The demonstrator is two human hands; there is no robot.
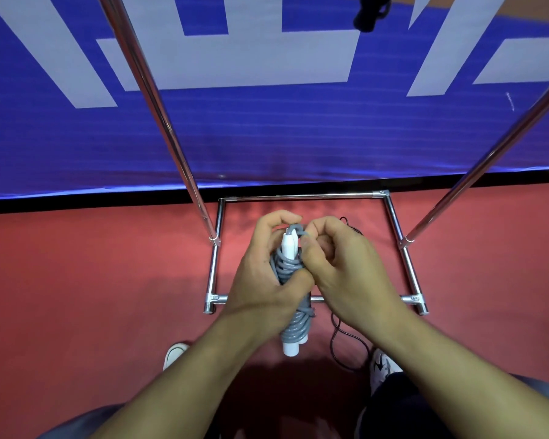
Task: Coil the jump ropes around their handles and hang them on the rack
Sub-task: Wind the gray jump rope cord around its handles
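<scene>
A red floor (76, 280) fills the lower half of the frame; above it a blue mat (267, 137) with pale block shapes runs across the upper half. A chrome rack (305, 196) stands at centre: its base frame lies on the red floor, and two uprights rise toward the upper left and the right edge.

At centre frame, over the rack's base, both hands hold a grey rope (293, 327) wound in tight turns around two white handles (290, 243) held side by side. The left hand (260, 280) grips the bundle round its middle, fingers curled about the coils. The right hand (346, 270) has its fingers curled in at the top of the bundle, seemingly pinching the rope's last stretch near the handle tips, though the exact contact is hidden.

The coiling looks nearly done; this seems to be the tuck or tie-off of the free end. The next move probably calls for locking that end under a turn so the coils hold, then lifting the bundle to a rack bar, which lies out of view above.

A thin black cord (336, 337), perhaps another rope, lies on the floor at lower right, near a shoe (382, 369). A dark object (370, 12) hangs at the top edge, too cropped to identify. No containers are in view.
</scene>
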